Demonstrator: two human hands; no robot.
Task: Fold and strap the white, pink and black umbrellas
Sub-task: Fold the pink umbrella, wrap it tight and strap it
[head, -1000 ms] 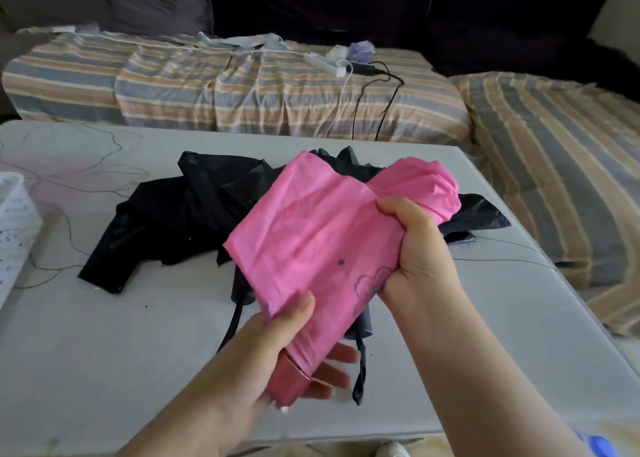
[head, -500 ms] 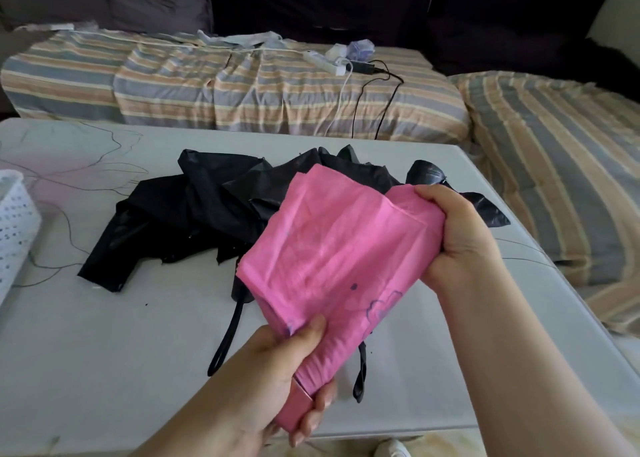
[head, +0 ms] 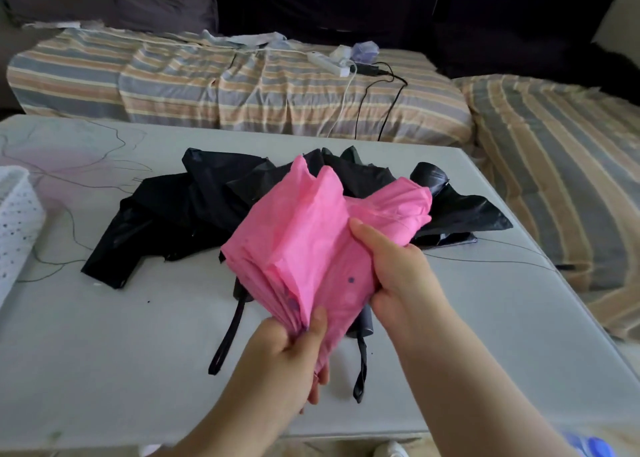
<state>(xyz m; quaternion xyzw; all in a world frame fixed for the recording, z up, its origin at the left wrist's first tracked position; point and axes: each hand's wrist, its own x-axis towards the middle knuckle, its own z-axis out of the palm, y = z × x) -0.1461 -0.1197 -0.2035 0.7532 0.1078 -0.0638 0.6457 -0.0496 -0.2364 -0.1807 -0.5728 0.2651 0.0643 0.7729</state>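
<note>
- The left hand (head: 294, 352) grips the bottom end of the pink umbrella (head: 311, 241).
- The right hand (head: 398, 276) holds the pink cloth on its side, with fingers curled around it.
- The pink umbrella is up above the table (head: 104, 352).
- The black umbrella (head: 194, 207) lies messy on the table, behind the pink one.

Table (head: 104, 370) bears black umbrella (head: 194, 210), basket (head: 17, 221).

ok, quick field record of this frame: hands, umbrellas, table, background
left hand: grips the pink umbrella at its lower end
right hand: holds the pink canopy's right side
black umbrella: unfolded, lying on the table behind the pink one
white umbrella: not in view
white basket: table's left edge
background: striped sofa cover, power strip on it
</note>
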